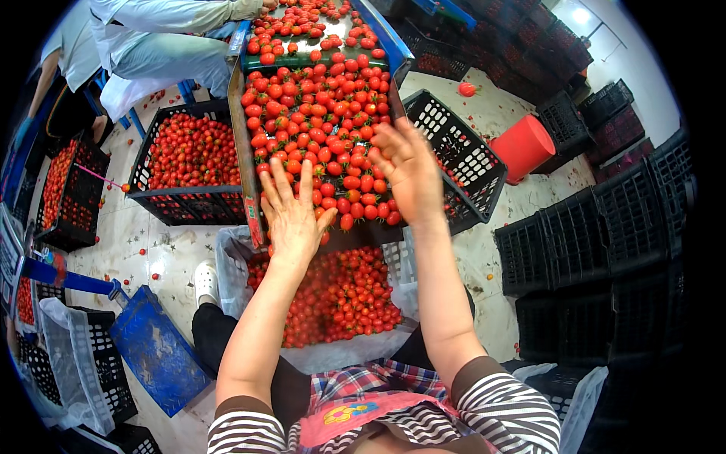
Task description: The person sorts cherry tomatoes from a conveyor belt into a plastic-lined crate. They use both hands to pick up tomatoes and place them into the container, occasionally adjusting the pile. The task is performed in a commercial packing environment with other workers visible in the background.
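Small red cherry tomatoes (334, 130), many with green calyxes, cover the sloping chute of a sorting table in front of me. My left hand (295, 218) lies palm down at the chute's lower left, fingers spread against the tomatoes. At the right side wall my right hand (411, 170) is raised and blurred by motion, its fingers apart and nothing visible in it. Below the chute's lip, a crate lined with white plastic (232, 267) stands between my legs, partly filled with tomatoes (351, 295). My forearms hide parts of it.
Left of the chute stands a black crate (187, 196) full of tomatoes; right, a mostly unfilled one (482, 193). A blurred tomato (467, 89) shows beyond it, near a red bucket (524, 147). Stacked crates (573, 238) line the right. A blue platform scale (159, 352) sits left; a co-worker's sleeve (170, 17) is beyond.
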`<state>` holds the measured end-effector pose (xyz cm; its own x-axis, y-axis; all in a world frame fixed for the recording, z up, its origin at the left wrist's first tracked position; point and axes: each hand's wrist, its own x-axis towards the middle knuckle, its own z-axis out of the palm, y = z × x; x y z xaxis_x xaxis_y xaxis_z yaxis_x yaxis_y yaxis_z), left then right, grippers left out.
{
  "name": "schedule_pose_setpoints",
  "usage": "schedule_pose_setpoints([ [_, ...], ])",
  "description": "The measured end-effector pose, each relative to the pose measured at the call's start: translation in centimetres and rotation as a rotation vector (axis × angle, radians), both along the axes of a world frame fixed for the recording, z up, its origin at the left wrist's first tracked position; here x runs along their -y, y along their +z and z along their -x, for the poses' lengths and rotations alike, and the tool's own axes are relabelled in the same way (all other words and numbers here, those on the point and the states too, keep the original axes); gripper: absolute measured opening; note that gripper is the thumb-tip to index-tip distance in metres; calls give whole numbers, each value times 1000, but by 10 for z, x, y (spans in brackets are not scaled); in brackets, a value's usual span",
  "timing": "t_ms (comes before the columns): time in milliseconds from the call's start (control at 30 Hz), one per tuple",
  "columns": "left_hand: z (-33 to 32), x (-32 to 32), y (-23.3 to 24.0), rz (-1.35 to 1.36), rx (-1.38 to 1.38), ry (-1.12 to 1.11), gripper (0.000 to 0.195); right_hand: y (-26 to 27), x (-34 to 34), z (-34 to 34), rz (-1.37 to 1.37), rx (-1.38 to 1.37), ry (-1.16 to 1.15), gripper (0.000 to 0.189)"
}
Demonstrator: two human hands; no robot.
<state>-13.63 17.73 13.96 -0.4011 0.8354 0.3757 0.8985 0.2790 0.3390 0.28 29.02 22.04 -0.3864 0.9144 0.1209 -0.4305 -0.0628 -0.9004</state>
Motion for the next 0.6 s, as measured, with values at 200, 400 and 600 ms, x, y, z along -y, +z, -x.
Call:
schedule_pose_setpoints([
  [200,-5,-7,-2,217,0,-29,77,-104,-3,7,-994,1271,-431,51],
  [400,1,-5,-6,-104,17,30,63,-91,5,12,-1036,986,-573,32],
  [600,2,-4,9,44,123,-81,71,-82,1,3,-615,896,-279,36],
])
